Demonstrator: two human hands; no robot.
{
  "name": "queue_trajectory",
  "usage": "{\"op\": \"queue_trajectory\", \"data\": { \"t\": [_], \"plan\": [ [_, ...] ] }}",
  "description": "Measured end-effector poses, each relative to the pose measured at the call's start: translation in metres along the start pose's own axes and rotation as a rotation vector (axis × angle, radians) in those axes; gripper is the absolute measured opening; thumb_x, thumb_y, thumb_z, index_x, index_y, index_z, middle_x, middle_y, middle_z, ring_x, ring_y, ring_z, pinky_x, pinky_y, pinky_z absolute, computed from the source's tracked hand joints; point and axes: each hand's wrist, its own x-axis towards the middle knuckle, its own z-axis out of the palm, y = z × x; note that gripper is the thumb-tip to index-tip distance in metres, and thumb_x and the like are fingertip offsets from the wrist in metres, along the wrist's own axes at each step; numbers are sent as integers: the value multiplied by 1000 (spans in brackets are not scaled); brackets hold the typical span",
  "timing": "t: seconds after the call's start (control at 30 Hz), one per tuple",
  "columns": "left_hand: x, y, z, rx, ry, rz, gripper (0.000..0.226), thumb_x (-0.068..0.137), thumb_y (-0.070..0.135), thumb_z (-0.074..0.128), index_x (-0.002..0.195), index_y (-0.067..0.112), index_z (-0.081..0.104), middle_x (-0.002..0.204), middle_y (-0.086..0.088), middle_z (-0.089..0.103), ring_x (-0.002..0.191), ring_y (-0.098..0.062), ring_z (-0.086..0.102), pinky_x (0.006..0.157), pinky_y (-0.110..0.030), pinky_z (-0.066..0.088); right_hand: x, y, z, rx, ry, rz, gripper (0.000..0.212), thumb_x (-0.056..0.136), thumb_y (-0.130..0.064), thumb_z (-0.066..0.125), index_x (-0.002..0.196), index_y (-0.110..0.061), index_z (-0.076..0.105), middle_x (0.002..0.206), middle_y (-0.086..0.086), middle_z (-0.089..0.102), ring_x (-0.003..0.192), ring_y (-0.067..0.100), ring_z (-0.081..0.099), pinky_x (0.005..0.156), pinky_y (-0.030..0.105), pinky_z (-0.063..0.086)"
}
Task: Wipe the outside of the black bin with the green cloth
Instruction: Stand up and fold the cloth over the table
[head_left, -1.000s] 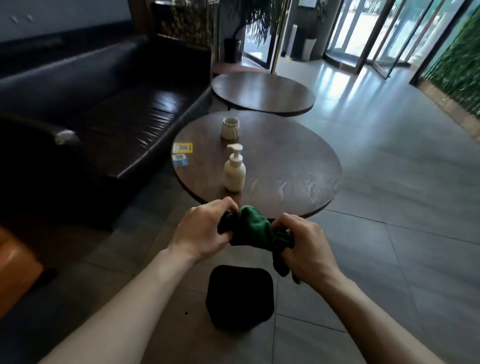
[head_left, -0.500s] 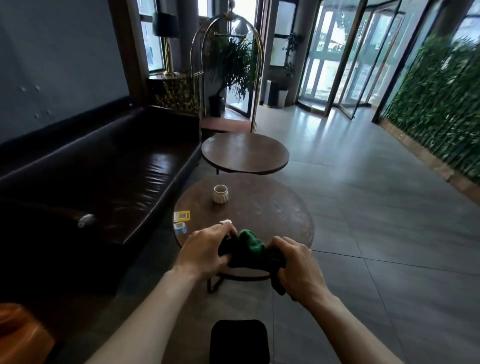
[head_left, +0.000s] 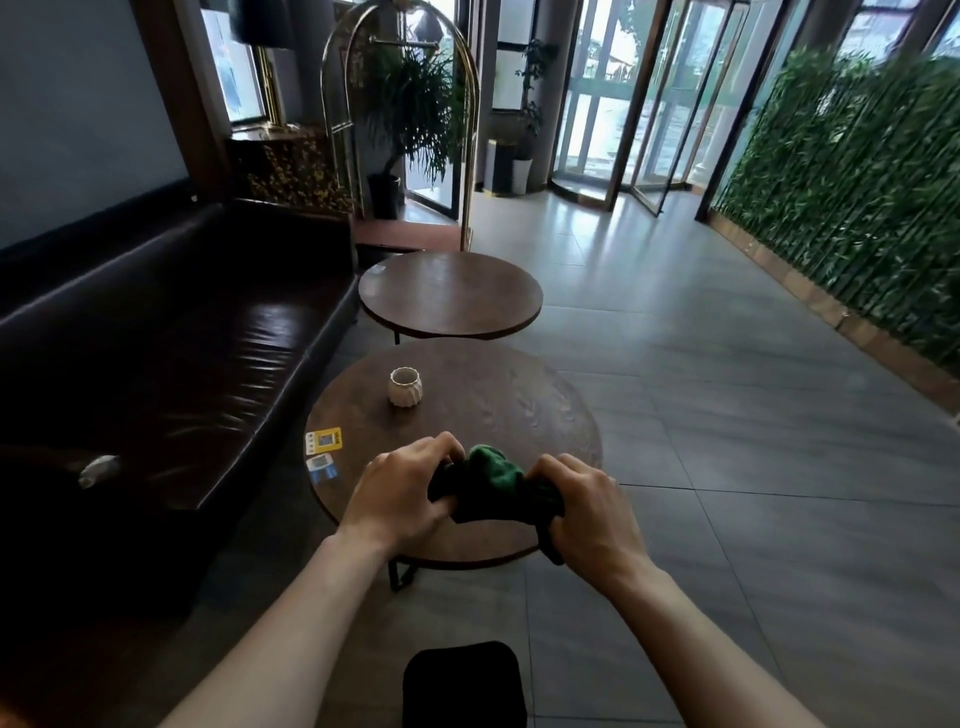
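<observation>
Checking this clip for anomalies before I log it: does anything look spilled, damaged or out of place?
Nothing stands out. Both hands, left and right, hold the bunched green cloth above the near round table. The black bin stands upright on the floor tiles, the white cup upright on the table. No spill shows.

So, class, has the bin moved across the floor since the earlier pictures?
No. The bin still sits just left of the same floor seam. It only shows lower in the picture because the camera has tilted up.
</observation>
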Motion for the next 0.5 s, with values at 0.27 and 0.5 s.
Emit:
{"op": "queue_trajectory", "data": {
  "t": [0.27,0.5],
  "plan": [
    [61,-20,80,32,-55,-131,35,78,25,78,107,34,60,105,14,71,94,-16,71,81,-39,57,61,91,50,28,-132,-32,47,66,4,64,103,-26,66,96,-6,65,83,26,65,62,34,49],
    [143,-47,186,42,-108,-272,36,79,22,77,105,37,59,101,19,69,92,-10,68,85,-38,55,137,202,113,39,-270,-111,42,74,0,63,108,-25,63,98,-4,62,89,26,62,65,39,51]
  ]
}}
